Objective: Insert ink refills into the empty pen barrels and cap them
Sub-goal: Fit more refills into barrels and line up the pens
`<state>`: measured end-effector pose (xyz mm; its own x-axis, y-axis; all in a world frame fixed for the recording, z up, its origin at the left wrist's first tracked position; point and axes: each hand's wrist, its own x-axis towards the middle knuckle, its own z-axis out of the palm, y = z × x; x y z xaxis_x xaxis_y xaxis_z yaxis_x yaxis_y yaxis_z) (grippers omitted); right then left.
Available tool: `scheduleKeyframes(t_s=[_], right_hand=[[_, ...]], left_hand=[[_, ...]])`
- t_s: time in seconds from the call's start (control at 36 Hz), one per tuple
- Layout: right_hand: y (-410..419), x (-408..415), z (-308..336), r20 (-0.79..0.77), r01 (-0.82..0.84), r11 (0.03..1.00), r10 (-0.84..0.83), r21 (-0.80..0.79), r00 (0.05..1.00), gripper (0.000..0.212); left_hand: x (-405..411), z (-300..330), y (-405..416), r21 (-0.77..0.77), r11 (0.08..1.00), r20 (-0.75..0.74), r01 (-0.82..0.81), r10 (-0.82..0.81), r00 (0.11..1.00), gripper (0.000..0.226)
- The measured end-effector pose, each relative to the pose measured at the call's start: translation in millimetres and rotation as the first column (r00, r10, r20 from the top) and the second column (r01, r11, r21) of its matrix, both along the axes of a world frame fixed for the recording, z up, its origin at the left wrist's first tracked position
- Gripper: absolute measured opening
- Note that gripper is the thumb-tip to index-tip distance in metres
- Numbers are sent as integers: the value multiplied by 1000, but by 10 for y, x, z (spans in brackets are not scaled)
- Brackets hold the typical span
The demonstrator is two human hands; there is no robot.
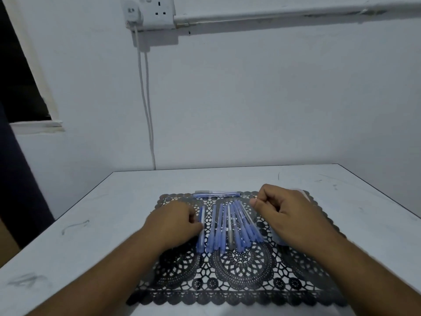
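Two hands over a lace mat (239,270) on the surface. Left hand (173,224) pinches the leftmost pen (201,229); right hand (282,210) is clenched, contents unclear. Pens (237,226) lie between both grips, long axes pointing away; left nearer.

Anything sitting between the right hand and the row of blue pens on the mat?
Nothing visible does. The right hand hovers curled just right of the row of blue pens on the black lace mat, only open mat between them.
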<state>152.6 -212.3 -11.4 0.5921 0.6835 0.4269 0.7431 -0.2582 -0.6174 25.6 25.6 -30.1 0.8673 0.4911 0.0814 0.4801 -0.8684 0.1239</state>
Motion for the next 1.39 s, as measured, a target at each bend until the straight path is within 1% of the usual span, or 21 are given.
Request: scheduleKeyframes(t_s=[0.08, 0.19, 0.36, 0.44, 0.53, 0.56, 0.61, 0.67, 0.72, 0.78, 0.83, 0.92, 0.97, 1.03, 1.08, 1.14, 1.19, 1.22, 1.31, 1.39], right_hand=[[34, 3, -40, -14, -24, 1000, 24, 4, 1000, 30], [49, -7, -65, -12, -47, 999, 47, 12, 999, 33], [63, -15, -64, -5, -69, 997, 69, 22, 998, 33], [72, -26, -63, -13, -73, 997, 73, 22, 997, 34], [80, -44, -62, -25, -72, 997, 73, 19, 997, 34], [84, -52, -61, -31, -77, 997, 77, 20, 997, 34], [91, -66, -62, -40, -84, 996, 85, 9, 996, 33], [96, -82, -63, -39, -83, 997, 82, -8, 996, 33], [99, -90, -66, -47, -83, 996, 83, -11, 995, 34], [96, -101, -62, -49, -83, 996, 81, -24, 995, 33], [93, -116, -55, -55, -81, 996, 79, -33, 995, 32], [94, -150, -22, -74, -80, 997, 80, -2, 994, 37], [86, -193, 17, -85, -69, 997, 70, 15, 994, 45], [72, -231, 54, -123, -64, 998, 66, 22, 990, 51], [77, -256, 51, -256, -77, 994, 94, 75, 962, 49], [84, -274, 44, -363, -82, 991, 116, 108, 924, 47], [101, -283, 36, -405, -95, 988, 137, 123, 904, 47], [108, -287, 35, -428, -99, 985, 150, 140, 891, 47], [110, -294, 37, -494, -81, 982, 155, 168, 855, 45], [105, -292, 54, -506, -77, 985, 145, 152, 850, 49]], left_hand=[[-58, 22, -9, 40, 999, 47, -28, 26, 999, 34], [-108, 18, -8, 51, 997, 100, -65, 60, 993, 29], [-166, -1, -15, 52, 995, 85, -80, 76, 993, 27], [-183, 7, -38, 66, 995, 134, -73, 64, 989, 21], [-174, 7, -120, 57, 997, 199, -43, 31, 980, 30], [-167, 2, -160, 55, 998, 196, -34, 22, 980, 35], [-143, -14, -225, 93, 995, 144, -29, 16, 990, 41], [-118, -28, -256, 143, 989, 66, -30, 20, 998, 40], [-107, -30, -264, 130, 991, 25, -34, 31, 999, 36], [-105, -25, -257, 101, 994, 25, -41, 39, 999, 32], [-111, 8, -248, 104, 993, 67, -57, 50, 996, 31], [-169, 124, -201, 129, 989, 222, -66, 37, 974, 26], [-242, 222, -164, 157, 988, 344, -9, -47, 938, 22], [-312, 292, -122, 177, 977, 421, 118, -183, 889, 16], [-360, 322, -91, 150, 953, 452, 265, -304, 838, 14], [-380, 316, -95, 129, 921, 461, 369, -385, 800, 12], [-388, 299, -125, 133, 898, 460, 419, -430, 777, 5], [-386, 286, -137, 140, 890, 467, 434, -446, 764, 4], [-372, 249, -156, 139, 885, 506, 444, -449, 737, 11], [-366, 251, -157, 159, 880, 555, 448, -455, 696, 16]])
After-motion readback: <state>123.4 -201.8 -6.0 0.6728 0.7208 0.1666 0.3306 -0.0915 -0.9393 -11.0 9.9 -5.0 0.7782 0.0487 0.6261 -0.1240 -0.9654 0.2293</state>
